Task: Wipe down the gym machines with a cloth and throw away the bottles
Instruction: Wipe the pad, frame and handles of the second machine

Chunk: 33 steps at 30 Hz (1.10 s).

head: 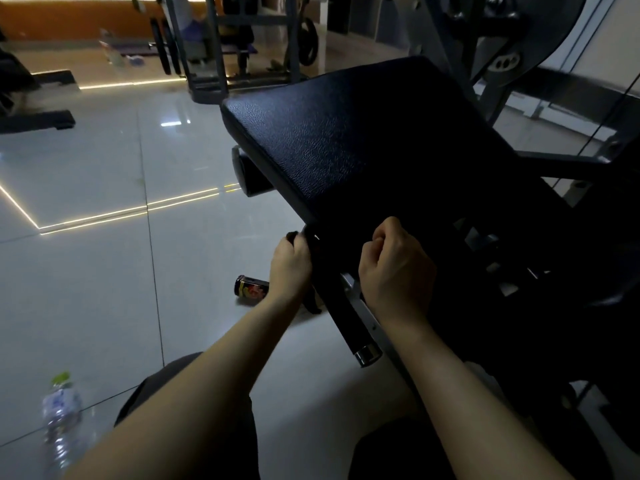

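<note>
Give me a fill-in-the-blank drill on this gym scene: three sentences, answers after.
1. The clear bottle with the ____ cap lies on the tiled floor.
2. The dark drink container lies on its ____ on the floor.
3. The left hand grips a dark cloth at the near corner of the ____ padded seat.
Answers: green; side; black.

Can [251, 286] half hidden — bottle [60, 412] blurred.
</note>
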Each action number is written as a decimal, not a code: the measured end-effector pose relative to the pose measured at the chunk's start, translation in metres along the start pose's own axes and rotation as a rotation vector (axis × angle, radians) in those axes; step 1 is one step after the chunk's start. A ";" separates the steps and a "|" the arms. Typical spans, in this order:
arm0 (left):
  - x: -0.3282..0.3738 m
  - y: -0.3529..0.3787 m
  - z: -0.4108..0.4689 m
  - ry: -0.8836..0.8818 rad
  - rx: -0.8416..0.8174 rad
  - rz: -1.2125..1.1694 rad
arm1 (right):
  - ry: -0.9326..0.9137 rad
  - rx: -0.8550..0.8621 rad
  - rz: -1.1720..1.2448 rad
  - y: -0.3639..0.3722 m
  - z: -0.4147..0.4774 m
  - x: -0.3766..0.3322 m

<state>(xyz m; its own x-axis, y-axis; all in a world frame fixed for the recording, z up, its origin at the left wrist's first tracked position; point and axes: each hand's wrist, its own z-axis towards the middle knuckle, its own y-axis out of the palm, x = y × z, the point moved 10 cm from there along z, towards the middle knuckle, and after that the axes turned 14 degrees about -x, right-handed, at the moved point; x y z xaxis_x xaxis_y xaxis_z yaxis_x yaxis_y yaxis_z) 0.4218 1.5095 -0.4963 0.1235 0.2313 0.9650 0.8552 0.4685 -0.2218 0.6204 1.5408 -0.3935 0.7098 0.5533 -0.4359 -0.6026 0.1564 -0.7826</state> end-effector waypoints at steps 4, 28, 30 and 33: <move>-0.008 0.004 0.021 -0.162 -0.091 -0.175 | 0.009 -0.003 -0.019 0.001 0.001 -0.001; -0.026 0.033 -0.073 0.040 -0.121 -0.309 | 0.034 -0.019 -0.138 0.004 0.000 -0.007; -0.022 0.040 -0.087 0.022 -0.089 -0.394 | 0.031 -0.020 -0.127 0.004 -0.002 -0.007; -0.021 0.029 -0.060 -0.080 0.076 -0.439 | 0.031 -0.030 -0.117 0.005 -0.002 -0.007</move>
<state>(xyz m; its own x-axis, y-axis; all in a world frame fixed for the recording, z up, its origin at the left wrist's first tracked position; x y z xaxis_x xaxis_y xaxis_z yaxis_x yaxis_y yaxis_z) 0.4735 1.4672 -0.5147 -0.2847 0.0605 0.9567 0.7781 0.5975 0.1938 0.6134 1.5360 -0.3957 0.7861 0.5067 -0.3540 -0.5040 0.1939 -0.8416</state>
